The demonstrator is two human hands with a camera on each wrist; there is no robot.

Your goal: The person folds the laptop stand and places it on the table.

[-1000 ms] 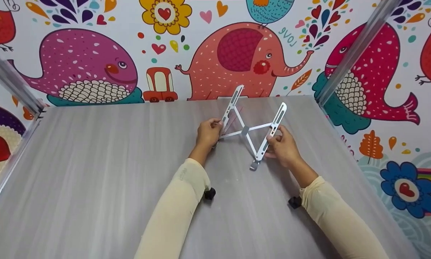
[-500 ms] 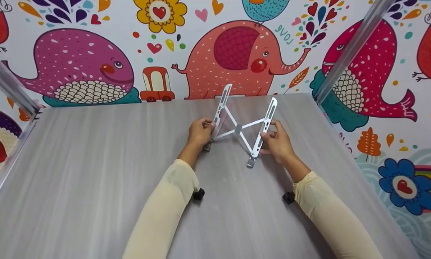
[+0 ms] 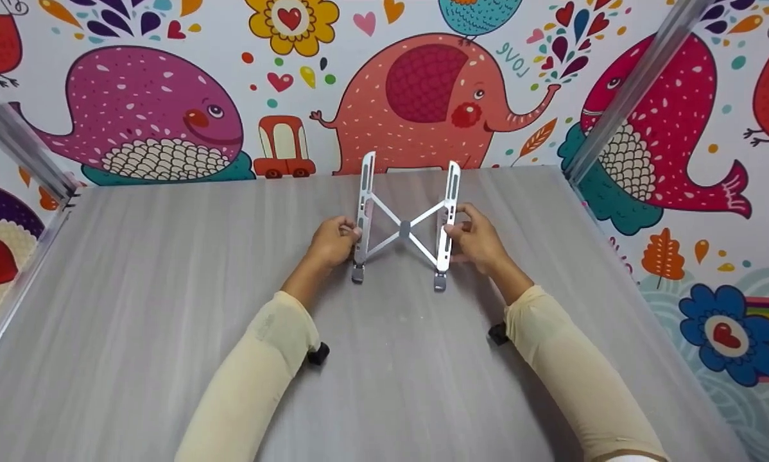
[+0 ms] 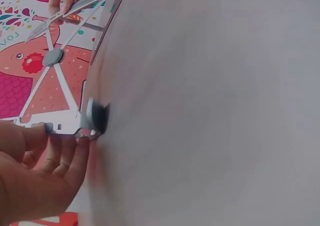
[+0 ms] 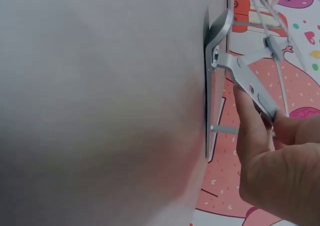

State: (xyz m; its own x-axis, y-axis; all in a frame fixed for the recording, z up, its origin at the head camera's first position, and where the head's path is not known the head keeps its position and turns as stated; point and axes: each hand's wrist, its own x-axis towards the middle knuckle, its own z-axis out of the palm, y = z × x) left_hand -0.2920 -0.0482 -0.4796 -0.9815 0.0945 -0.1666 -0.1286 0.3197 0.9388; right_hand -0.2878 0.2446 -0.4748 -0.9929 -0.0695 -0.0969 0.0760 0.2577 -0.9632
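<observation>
L [image 3: 332, 242] & R hand [image 3: 474, 240] grip folding stand [image 3: 404, 221] rails, long axis pointing away

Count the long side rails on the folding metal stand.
2. The left rail is gripped by the left hand; the right rail is gripped by the right hand. Thin crossed struts join them. More parts may be hidden beneath.

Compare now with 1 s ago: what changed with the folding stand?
The stand was turned from a slant to square with the table edge and shifted slightly left; its two rails now run parallel, closer together. Left hand and right hand moved with it. Unchanged: each hand grips its own rail.
</observation>
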